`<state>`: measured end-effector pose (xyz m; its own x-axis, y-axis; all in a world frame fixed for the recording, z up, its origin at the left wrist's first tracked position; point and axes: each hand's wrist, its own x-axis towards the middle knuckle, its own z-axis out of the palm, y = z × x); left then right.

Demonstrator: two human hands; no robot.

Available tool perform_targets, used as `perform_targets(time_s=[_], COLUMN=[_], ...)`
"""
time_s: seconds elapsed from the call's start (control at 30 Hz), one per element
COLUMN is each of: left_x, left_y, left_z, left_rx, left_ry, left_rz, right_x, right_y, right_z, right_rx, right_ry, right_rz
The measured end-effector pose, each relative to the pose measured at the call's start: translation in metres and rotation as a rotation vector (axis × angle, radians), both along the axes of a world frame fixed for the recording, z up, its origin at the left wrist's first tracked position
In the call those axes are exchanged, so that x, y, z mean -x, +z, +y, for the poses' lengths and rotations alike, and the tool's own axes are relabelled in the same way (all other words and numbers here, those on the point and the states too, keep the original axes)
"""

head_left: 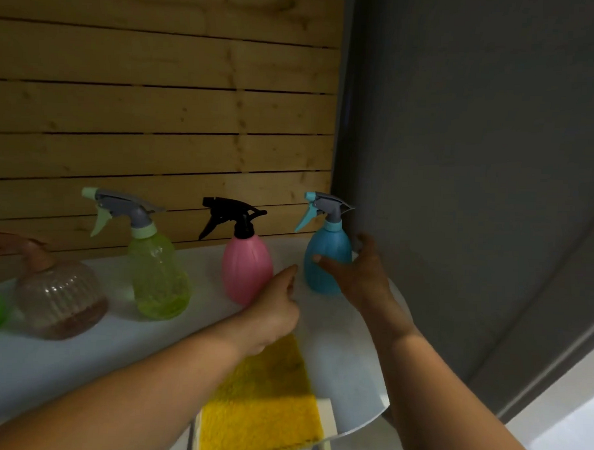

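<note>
Here at the right end of a white tabletop (pixel 338 347), my right hand (pixel 357 277) took hold of the blue spray bottle (pixel 332 248), which stood upright at the back corner where the wooden slat wall (pixel 158 119) met a grey panel (pixel 476 163). My thumb lay across the bottle's front and my fingers (pixel 367 242) curled round its far side, gripping the body below the grey-and-blue trigger head. My left hand (pixel 275 311) hovered just beside the pink spray bottle (pixel 245 270), the next one along, with its fingers loosely curled and holding nothing. Whether a fingertip brushed the pink plastic, the blur did not let me tell.

Further left in the row stood a green spray bottle (pixel 159 280) and a clear ribbed bottle (pixel 57 304) with a brownish top, both upright and apart from each other. A yellow cloth (pixel 266 392) lay at the near edge of the tabletop, under my left wrist.

By my reading, the step in hand was the grasp itself, with the blue bottle not yet raised from the surface. The next move seemed to call for a firm squeeze on the smooth, rounded body and a straight lift, keeping the trigger head clear of the grey panel close behind it and the base clear of the pink neighbour.
</note>
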<state>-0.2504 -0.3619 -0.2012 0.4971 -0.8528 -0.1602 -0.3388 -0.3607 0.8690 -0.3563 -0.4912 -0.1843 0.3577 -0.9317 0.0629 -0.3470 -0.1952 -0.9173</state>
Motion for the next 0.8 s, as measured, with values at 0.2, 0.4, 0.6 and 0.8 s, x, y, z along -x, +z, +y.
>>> perform_targets(time_s=[0.2,0.4,0.6,0.8], left_x=[-0.047,-0.088,-0.09,-0.096], left_y=[0.009,0.018,0.022,0.019], left_z=[0.098,0.192,0.223,0.237], left_rx=[-0.122,-0.447,-0.715,-0.717], left_ry=[0.016,-0.143,-0.241,-0.211], left_rz=[-0.241,-0.532,-0.558,-0.565], right_x=[0.025,0.024,0.007,-0.004], right_y=[0.012,-0.025,-0.035,-0.036], right_z=[0.091,0.195,0.212,0.178], right_rx=[0.397,0.576,0.478,0.431], right_ry=[0.012,0.583,0.588,0.501], right_rz=[0.222,0.689,0.882,0.958])
